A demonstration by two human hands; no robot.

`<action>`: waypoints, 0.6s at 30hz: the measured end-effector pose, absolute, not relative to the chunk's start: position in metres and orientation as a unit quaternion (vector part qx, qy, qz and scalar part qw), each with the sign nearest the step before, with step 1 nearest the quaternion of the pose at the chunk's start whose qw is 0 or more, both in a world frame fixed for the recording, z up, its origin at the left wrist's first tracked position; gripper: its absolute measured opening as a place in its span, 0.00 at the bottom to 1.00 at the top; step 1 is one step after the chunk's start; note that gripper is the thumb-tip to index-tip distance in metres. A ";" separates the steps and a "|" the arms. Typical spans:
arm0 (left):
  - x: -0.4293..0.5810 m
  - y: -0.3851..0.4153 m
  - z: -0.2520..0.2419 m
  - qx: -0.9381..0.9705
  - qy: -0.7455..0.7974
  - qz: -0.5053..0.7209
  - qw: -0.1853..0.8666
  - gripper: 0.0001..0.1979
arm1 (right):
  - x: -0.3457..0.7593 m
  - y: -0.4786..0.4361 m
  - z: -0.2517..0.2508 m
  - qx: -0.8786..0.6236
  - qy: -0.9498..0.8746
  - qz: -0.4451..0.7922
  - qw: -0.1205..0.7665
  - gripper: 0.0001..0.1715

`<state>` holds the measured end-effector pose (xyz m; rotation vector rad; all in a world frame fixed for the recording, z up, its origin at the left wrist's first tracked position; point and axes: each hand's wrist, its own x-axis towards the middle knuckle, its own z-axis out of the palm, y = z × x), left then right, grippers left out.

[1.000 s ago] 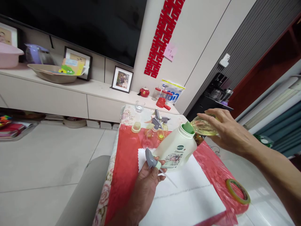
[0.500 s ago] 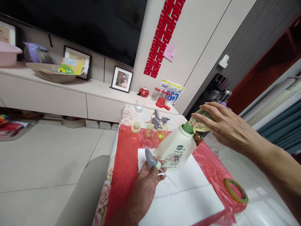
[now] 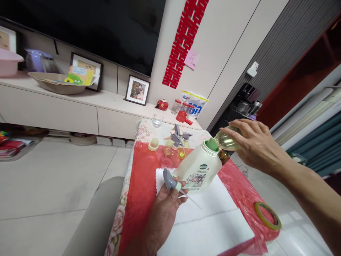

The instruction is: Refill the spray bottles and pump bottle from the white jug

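Observation:
My left hand [image 3: 167, 206] pinches a grey pump spray head [image 3: 172, 181] with a pale green collar, its thin tube pointing down to the right. A large pale green detergent bottle [image 3: 201, 170] stands upright just beyond it, uncapped, with a green spout [image 3: 212, 144] in its neck. My right hand [image 3: 252, 140] grips a clear bottle [image 3: 229, 138] of yellowish liquid, tipped sideways with its mouth at the spout. Whether liquid is flowing is too small to tell. Behind, a clear spray bottle [image 3: 170, 156] stands near others with grey heads, and a translucent cap [image 3: 153, 144] rests on the red sheet.
White paper [image 3: 210, 227] lies over the red plastic sheet [image 3: 141, 185] on the table. A tape roll [image 3: 267, 216] sits at the right edge. At the far end are a glass cup [image 3: 157, 121] and, on the cabinet, a red scoop [image 3: 183, 116]. A brown bottle [image 3: 223, 156] stands behind the detergent bottle.
The clear bottle in my right hand has tilted slightly and sharpened from a blur. My left hand stays almost still with the spray head.

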<state>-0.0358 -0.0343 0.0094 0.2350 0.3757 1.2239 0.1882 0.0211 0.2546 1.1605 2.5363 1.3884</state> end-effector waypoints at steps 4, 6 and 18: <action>-0.035 -0.033 0.006 0.115 0.165 0.575 0.793 0.22 | 0.208 0.017 0.237 0.457 0.833 0.304 -0.072 0.38; -0.035 -0.032 0.006 0.110 0.167 0.580 0.790 0.22 | 0.218 0.009 0.227 0.503 0.827 0.210 -0.139 0.42; -0.046 -0.018 0.014 0.096 0.152 0.621 0.763 0.16 | 0.232 -0.092 0.108 0.581 0.803 0.072 -0.113 0.43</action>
